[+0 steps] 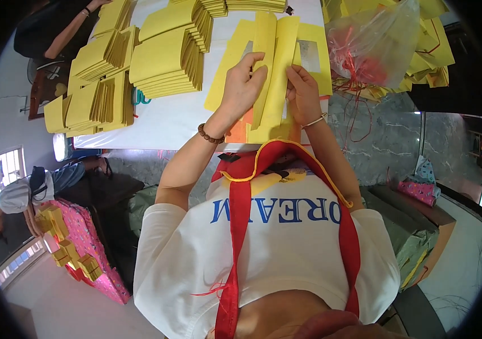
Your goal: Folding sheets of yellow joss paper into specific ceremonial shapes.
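Observation:
A sheet of yellow paper [279, 68] stands partly folded in front of me, its two long flaps raised along a lengthwise crease. My left hand [243, 85] grips the left flap, fingers curled at its edge and thumb on its face. On the other side, my right hand [304, 92] pinches the right flap's edge between thumb and fingers. More flat yellow sheets lie underneath, and a silver-grey rectangle [309, 55] shows on one at the right. Part of an orange patch [235, 133] is visible below my left wrist. My fingertips are partly hidden by the paper.
Stacks of folded yellow paper [159, 63] fill the left of the white table [187, 116], near a turquoise object [141, 98]. At right hang a clear plastic bag [382, 39] with red strings and more yellow paper [432, 53]. Another person's arm [71, 35] reaches in far left.

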Available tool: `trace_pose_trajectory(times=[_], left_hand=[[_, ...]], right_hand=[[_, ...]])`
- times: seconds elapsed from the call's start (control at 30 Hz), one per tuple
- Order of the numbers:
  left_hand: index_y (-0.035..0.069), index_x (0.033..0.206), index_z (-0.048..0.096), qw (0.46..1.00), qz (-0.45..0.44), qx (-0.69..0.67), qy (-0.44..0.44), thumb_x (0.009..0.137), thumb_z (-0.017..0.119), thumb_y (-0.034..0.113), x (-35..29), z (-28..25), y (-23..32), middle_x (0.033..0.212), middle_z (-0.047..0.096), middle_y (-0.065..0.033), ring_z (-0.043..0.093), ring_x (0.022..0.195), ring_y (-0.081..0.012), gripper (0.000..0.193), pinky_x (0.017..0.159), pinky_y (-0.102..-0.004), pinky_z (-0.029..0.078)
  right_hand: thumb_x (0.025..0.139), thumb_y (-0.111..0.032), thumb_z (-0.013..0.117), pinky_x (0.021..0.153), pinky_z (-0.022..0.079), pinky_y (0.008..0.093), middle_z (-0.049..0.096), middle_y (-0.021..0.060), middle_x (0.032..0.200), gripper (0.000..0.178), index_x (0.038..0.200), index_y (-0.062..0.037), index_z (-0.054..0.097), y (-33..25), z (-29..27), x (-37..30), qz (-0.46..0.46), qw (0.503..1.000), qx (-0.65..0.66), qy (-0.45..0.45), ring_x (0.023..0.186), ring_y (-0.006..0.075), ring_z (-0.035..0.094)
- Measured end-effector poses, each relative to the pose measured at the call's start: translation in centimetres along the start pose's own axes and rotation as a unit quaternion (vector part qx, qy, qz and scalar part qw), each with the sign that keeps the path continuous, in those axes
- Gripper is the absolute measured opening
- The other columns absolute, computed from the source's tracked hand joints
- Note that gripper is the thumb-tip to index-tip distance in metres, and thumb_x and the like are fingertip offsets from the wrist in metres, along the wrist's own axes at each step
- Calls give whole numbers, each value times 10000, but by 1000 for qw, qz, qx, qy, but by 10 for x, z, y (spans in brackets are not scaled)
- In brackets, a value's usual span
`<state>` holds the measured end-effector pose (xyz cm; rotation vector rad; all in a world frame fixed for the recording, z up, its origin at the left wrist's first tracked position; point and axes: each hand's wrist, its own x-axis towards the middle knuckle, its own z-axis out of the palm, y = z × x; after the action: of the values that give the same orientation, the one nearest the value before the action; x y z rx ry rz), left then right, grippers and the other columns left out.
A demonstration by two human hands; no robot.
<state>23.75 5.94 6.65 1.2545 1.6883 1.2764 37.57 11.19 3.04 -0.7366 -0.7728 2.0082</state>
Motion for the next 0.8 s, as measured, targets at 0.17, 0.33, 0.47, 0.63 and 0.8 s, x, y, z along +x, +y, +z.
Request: trace_pose_trajectory(times=[0.17, 0.33, 0.47, 0.63, 0.8], left_hand=[[-5, 1078, 526, 999, 30, -25, 27, 823, 496, 124, 1, 2, -8, 607, 498, -88, 462, 538, -135, 287, 496, -280, 387], [20, 1093, 532, 997, 57, -33, 27, 815, 493, 105, 0, -2, -2, 678, 521, -103, 499, 587, -184, 293, 560, -298, 415], [27, 1119, 521, 994, 93, 34, -34, 797, 543, 148, 2, -2, -5, 844, 580, -139, 568, 770, -259, 345, 685, -322, 445], [16, 1108, 520, 975, 143, 171, -2, 771, 606, 237, -3, 5, 11, 990, 576, -162, 575, 892, -295, 412, 754, -351, 454], [18, 1146, 478, 996, 29, 66, -47, 791, 581, 185, 5, -1, -5, 1068, 550, -198, 573, 915, -299, 406, 771, -355, 450]], right_hand=[[871, -113, 543, 689, 484, 251, 611, 44, 901, 147, 984, -19, 545, 3, 1, 2, -10, 1000, 1, 9, 781, 110, 593], [864, -101, 554, 688, 479, 242, 614, 47, 893, 144, 978, -12, 546, -1, 9, -1, -28, 1000, -10, 7, 773, 106, 592], [880, -138, 536, 750, 475, 269, 603, 64, 932, 179, 992, 2, 540, 4, -2, 5, -1, 999, -32, 1, 822, 130, 590], [916, -281, 479, 754, 469, 266, 580, 98, 958, 331, 1016, 26, 550, -2, 9, -3, -4, 999, -15, -30, 855, 146, 570], [930, -296, 433, 868, 442, 330, 538, 150, 1111, 399, 1104, 56, 505, -11, 11, -5, 22, 999, -20, -22, 1000, 223, 548]])
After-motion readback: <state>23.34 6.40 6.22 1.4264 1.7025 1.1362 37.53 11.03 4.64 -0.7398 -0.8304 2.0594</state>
